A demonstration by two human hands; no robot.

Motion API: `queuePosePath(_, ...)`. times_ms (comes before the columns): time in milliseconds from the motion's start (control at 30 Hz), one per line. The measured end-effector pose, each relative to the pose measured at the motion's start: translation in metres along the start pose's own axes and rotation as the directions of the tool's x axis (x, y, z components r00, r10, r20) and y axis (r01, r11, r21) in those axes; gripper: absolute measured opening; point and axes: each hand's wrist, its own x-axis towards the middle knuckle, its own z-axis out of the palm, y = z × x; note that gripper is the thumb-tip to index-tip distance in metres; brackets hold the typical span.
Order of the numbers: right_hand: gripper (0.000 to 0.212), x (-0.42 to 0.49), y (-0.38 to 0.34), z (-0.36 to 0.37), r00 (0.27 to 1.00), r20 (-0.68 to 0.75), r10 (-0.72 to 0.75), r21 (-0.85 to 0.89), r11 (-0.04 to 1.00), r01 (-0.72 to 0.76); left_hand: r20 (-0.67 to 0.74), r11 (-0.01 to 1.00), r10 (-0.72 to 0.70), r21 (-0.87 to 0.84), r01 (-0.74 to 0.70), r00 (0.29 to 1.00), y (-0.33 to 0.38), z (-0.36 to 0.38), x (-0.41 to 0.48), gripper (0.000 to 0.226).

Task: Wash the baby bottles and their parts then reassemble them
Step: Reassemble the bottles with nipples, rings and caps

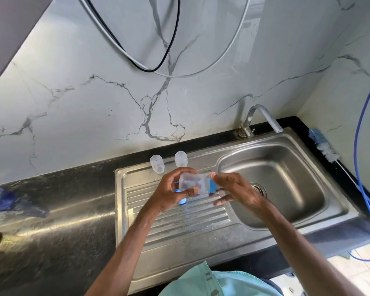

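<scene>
Head view shows the left hand curled round a clear bottle, tipped sideways over the draining board, so the right hand can pinch and probably twist the blue ring at its mouth.
</scene>
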Motion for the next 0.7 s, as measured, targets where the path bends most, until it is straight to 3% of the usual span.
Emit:
queuePosePath(67, 0.040, -0.002, 0.004, -0.002, 0.996, -0.001, -0.089, -0.026, 0.996, 0.089, -0.039, 0.999, -0.017, -0.031, 0.016, 0.999, -0.004, 0.000, -0.003, 0.046)
queuePosePath(167, 0.042, -0.003, 0.012, 0.009, 0.974, -0.132, -0.185, -0.269, 0.952, 0.144, -0.039, 0.998, -0.034, -0.053, 0.032, 0.999, -0.006, 0.002, -0.006, 0.048)
queuePosePath(233, 0.037, -0.002, 0.014, 0.014, 0.955, -0.185, -0.233, -0.296, 0.939, 0.172, -0.036, 0.998, -0.026, -0.053, 0.024, 0.999, -0.008, 0.005, -0.007, 0.048)
queuePosePath(467, 0.023, 0.003, 0.017, 0.005, 0.979, -0.141, -0.149, -0.018, 0.989, 0.148, -0.058, 0.999, 0.038, 0.007, -0.037, 0.998, -0.010, 0.011, -0.005, 0.051)
queuePosePath(700, 0.034, 0.015, 0.013, 0.000, 0.984, -0.068, 0.163, 0.288, 0.948, -0.137, -0.015, 0.992, 0.059, 0.109, -0.057, 0.998, -0.015, 0.006, -0.003, 0.056)
